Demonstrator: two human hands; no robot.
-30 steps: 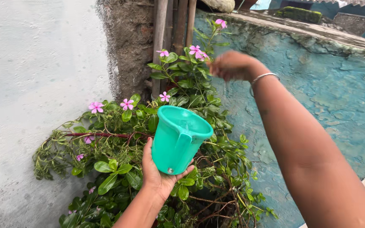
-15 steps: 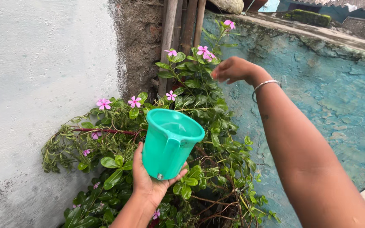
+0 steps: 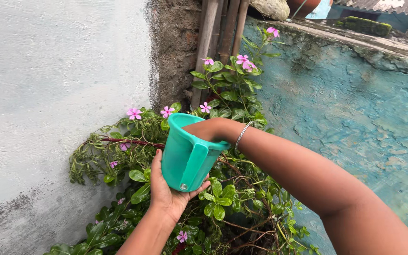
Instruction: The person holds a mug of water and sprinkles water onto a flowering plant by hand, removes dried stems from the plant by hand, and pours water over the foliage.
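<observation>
a: what does the left hand point(image 3: 166, 196) grip?
b: it cups the base of a green plastic jug point(image 3: 187, 153) from below, fingers wrapped up its sides, handle facing the camera.
a: and the right hand point(image 3: 208, 130)?
b: it dips into the jug's mouth; its grip can't be told, fingers hidden inside. a bangle point(image 3: 242, 135) circles the wrist.
a: around them?
b: a pink-flowered plant point(image 3: 227, 101) beneath, between the white wall point(image 3: 48, 85) and the blue wall point(image 3: 355, 104).

The teal jug point(image 3: 187, 153) looks like smooth plastic, slightly glossy. Behind it the blue wall point(image 3: 355, 108) is rough, flaky paint; bangle point(image 3: 242, 136) is shiny metal, leaves point(image 3: 223, 200) waxy.
</observation>
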